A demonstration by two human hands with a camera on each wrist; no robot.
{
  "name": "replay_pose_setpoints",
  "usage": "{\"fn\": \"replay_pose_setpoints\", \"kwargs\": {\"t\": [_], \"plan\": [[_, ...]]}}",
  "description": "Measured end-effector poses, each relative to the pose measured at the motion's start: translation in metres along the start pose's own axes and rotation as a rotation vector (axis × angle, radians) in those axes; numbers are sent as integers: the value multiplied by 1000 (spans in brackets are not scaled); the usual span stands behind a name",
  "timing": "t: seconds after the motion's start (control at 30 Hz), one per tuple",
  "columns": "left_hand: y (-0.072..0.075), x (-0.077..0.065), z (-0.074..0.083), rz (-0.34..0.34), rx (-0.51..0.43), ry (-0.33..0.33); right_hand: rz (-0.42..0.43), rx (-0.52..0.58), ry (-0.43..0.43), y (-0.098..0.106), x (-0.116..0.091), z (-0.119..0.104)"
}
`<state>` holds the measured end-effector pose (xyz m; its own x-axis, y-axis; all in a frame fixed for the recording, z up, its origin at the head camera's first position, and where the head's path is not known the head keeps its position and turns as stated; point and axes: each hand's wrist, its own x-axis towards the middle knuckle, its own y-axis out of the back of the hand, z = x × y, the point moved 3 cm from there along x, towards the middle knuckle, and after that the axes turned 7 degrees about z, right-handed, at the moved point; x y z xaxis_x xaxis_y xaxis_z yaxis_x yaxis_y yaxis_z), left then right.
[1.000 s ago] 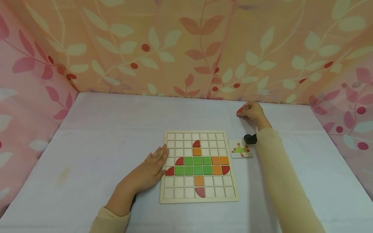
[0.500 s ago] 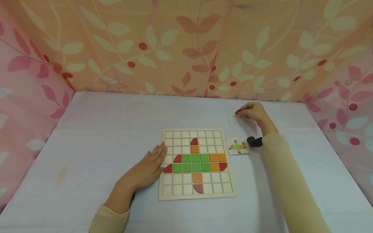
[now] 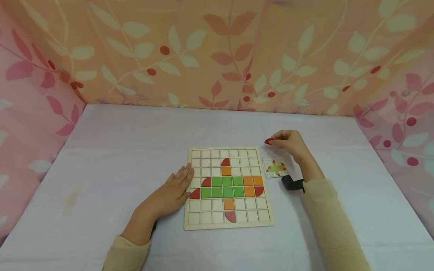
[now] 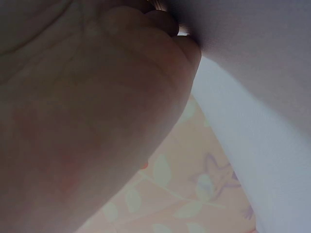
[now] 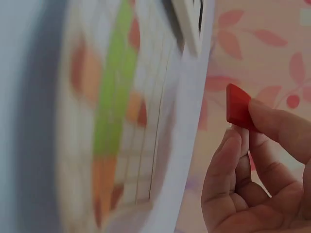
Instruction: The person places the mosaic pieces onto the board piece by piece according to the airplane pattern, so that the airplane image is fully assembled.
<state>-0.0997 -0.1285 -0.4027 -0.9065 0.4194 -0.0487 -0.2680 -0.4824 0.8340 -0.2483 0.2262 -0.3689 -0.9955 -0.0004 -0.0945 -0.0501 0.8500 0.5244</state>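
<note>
My right hand (image 3: 291, 143) pinches a red quarter-circle tile (image 5: 239, 108) between thumb and fingertips, above the table past the board's far right corner. My left hand (image 3: 172, 192) lies with straight fingers, its fingertips on the left edge of the wooden grid board (image 3: 228, 227). In the board's cells, green square tiles (image 3: 228, 181) form two middle rows, with orange square tiles (image 3: 248, 181) at their right end and above and below. Red quarter-circle tiles (image 3: 206, 182) sit at the outer ends. In the left wrist view the left palm (image 4: 97, 107) fills much of the frame.
A small pattern card (image 3: 274, 168) with a matching coloured figure lies against the board's right side. A black wrist camera (image 3: 292, 183) juts from the right sleeve, close beside the card. Leaf-patterned cloth (image 3: 217, 56) rises behind the white-covered table (image 3: 129, 131).
My right hand has come nearer and slightly left from the table's far edge, carrying the red tile toward the board. The left hand stays at the board's left edge.
</note>
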Motion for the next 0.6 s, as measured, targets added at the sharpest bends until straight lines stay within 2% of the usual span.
{"fn": "replay_pose_setpoints", "kwargs": {"t": [0.23, 0.6], "plan": [[0, 1, 0, -7, 6, 2, -11, 66, 69, -16, -26, -9], [-1, 2, -1, -13, 11, 7, -88, 51, -10, -26, -55, -9]]}}
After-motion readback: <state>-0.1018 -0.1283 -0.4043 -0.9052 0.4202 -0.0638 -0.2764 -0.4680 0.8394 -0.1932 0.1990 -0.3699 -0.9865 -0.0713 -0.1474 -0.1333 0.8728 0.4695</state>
